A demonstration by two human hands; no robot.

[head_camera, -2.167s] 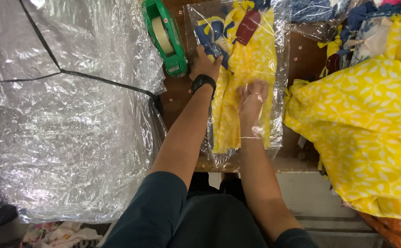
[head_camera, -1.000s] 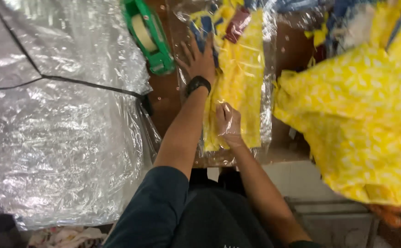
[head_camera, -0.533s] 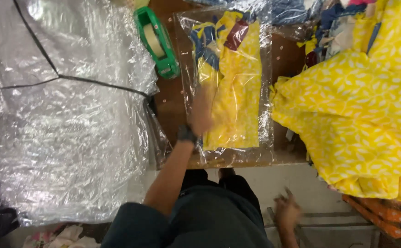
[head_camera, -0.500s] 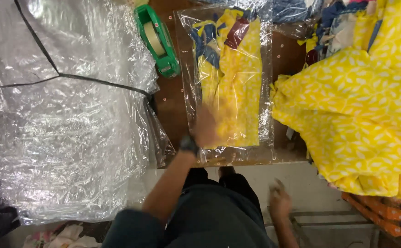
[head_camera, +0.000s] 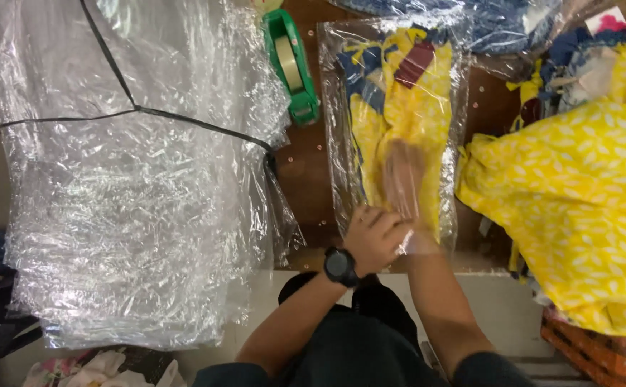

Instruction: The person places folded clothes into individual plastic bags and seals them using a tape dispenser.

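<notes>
clear bag [head_camera: 342, 143] | left fingers [head_camera: 381, 222] pinch its mouth | right fingers [head_camera: 402, 168] flat inside

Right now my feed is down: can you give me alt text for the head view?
The right hand is pushed inside a clear plastic bag holding a folded yellow and blue garment, while the left hand, a black watch on its wrist, grips the bag's near edge. A green tape dispenser lies to the left, by a stack of clear bags.
</notes>
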